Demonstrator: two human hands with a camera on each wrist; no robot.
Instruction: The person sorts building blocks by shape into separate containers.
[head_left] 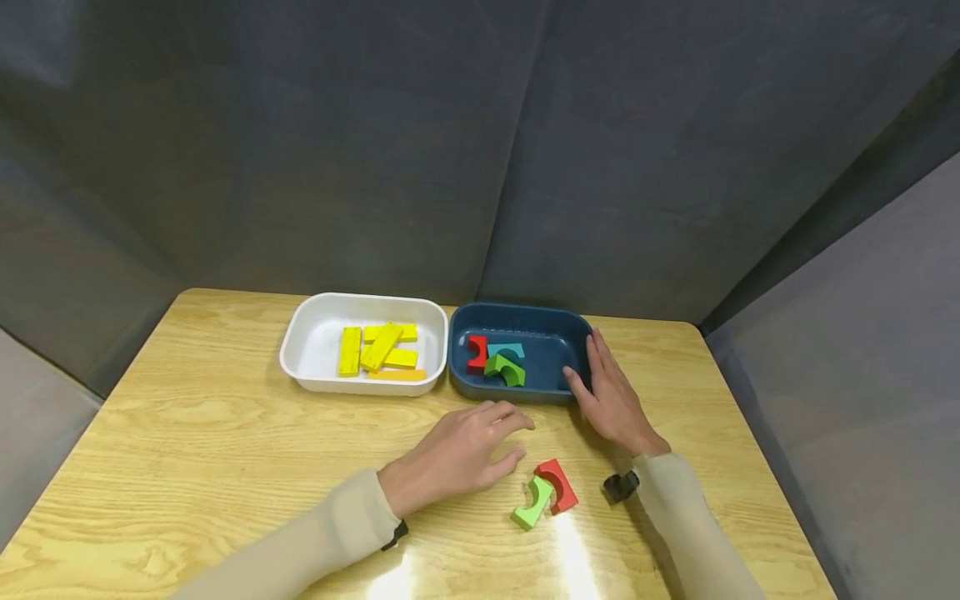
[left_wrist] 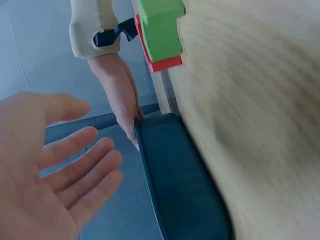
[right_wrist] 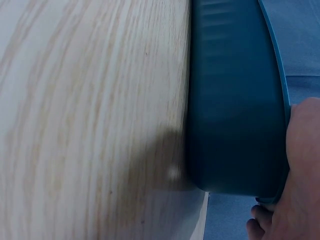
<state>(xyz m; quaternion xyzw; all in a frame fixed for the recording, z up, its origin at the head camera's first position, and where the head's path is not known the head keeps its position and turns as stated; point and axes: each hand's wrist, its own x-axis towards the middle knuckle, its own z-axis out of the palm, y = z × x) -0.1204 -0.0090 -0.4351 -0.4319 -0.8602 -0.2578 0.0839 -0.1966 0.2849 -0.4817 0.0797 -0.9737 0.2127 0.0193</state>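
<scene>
My left hand (head_left: 468,450) hovers above the table, its fingers relaxed and apart with nothing between them. Just right of it lie a light green arch block (head_left: 532,504) and a red arch block (head_left: 558,486), touching each other. At the right end of a dark blue bin (head_left: 558,392), my right hand (head_left: 617,400) holds the wall, thumb over the front corner and fingers along the outer side. Inside that bin are a red arch block (head_left: 476,356), a teal arch block (head_left: 506,350) and a green arch block (head_left: 506,370).
Left of the blue bin, nearly touching it, stands a white bin (head_left: 307,358) with several yellow bars (head_left: 349,352) and one orange-yellow bar (head_left: 397,375). Both bins sit along the back edge of the wooden table (head_left: 225,467), before a dark curtain (head_left: 360,150).
</scene>
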